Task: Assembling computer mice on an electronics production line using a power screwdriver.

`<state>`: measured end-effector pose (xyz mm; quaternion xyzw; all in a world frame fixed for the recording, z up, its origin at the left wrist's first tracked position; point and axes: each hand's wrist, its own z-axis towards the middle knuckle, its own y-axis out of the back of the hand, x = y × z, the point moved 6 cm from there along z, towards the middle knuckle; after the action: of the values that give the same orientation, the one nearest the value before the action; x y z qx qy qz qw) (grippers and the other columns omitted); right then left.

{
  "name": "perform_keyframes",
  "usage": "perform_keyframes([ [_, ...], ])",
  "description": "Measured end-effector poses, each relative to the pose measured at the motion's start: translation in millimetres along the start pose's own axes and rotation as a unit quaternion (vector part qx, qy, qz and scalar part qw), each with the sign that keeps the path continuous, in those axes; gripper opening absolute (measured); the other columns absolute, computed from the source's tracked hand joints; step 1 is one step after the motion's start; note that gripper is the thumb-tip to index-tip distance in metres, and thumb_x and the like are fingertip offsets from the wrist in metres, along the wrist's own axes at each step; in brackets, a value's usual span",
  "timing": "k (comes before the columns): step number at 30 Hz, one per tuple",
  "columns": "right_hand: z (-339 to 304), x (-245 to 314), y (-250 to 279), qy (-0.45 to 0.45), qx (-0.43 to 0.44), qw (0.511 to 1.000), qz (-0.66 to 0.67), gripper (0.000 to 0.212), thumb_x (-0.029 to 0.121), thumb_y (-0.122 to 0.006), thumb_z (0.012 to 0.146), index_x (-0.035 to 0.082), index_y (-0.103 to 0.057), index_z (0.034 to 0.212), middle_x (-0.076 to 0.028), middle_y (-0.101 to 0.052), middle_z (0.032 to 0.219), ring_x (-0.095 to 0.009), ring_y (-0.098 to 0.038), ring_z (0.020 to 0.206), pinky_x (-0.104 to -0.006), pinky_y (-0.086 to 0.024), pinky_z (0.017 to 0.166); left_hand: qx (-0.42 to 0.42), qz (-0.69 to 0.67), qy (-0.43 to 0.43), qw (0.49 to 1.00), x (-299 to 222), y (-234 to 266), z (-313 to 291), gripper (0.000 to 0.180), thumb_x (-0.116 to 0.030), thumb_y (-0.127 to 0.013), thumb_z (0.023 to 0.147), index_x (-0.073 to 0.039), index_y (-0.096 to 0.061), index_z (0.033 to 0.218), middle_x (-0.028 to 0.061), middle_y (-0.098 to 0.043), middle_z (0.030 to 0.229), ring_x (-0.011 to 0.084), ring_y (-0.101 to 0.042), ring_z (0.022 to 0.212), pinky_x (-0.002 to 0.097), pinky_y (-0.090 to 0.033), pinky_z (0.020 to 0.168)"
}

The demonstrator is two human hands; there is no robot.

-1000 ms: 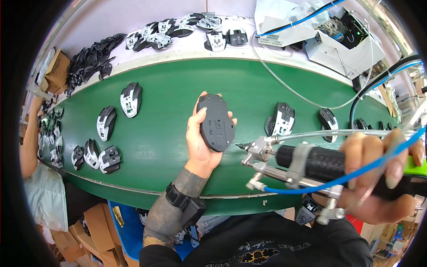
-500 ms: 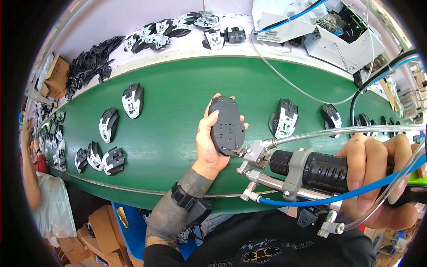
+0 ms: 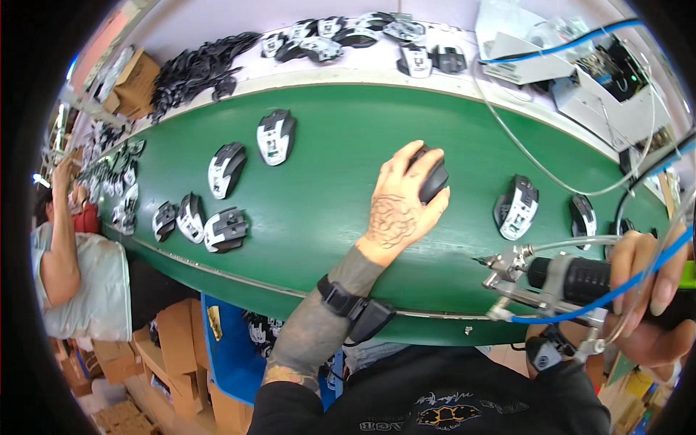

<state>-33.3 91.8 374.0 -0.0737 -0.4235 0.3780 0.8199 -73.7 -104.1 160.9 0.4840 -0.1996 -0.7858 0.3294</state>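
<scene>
My left hand (image 3: 402, 197), back upward, is closed over a black computer mouse (image 3: 435, 180) at the middle of the green work surface (image 3: 326, 210). Much of that mouse is hidden under my fingers; whether it touches the surface I cannot tell. At the right, my right hand (image 3: 647, 290) wraps round a black power screwdriver (image 3: 583, 281) with metal fittings and hoses. Its tip points left, well apart from my left hand. A white-and-black mouse (image 3: 518, 208) lies between the two hands' sides, beyond the screwdriver tip.
Several partly white mice (image 3: 227, 170) lie to the left. More line the back shelf (image 3: 348, 69), beside a heap of black parts (image 3: 199, 69). An opened machine box (image 3: 598, 87) stands back right. A blue bin (image 3: 232, 362) is below; a co-worker (image 3: 83, 268) sits at far left.
My left hand has turned over from palm up to palm down, so the mouse's underside no longer shows. The screwdriver has drawn away from the mouse to the right. The whole view has shifted.
</scene>
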Motion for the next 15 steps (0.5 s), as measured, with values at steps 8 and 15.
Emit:
perform_keyframes([
  [8, 5.1, 17.1, 15.9, -0.085, 0.19, 0.978, -0.025, 0.045, 0.026, -0.062, 0.092, 0.003, -0.038, 0.123, -0.021, -0.057, 0.095, -0.028, -0.064, 0.069, -0.0357, -0.056, 0.058, 0.09, -0.112, 0.145, 0.979, 35.3, -11.0, -4.2, 0.062, -0.027, -0.075, 0.072, -0.011, -0.052, 0.126, 0.015, -0.042, 0.137, 0.034, -0.05, 0.119, 0.0411, -0.045, 0.097],
  [15, -15.0, 19.2, 27.4, -0.005, 0.008, 0.995, -0.097, 0.048, 0.028, -0.061, 0.089, 0.006, -0.029, 0.117, -0.009, -0.049, 0.087, -0.012, -0.052, 0.051, -0.0255, -0.048, 0.056, -0.143, 0.174, 0.01, 0.974, 99.1, 96.3, 41.1, 0.049, -0.024, -0.075, 0.074, -0.006, -0.056, 0.116, 0.0199, -0.047, 0.128, 0.039, -0.045, 0.118, 0.044, -0.039, 0.101],
])
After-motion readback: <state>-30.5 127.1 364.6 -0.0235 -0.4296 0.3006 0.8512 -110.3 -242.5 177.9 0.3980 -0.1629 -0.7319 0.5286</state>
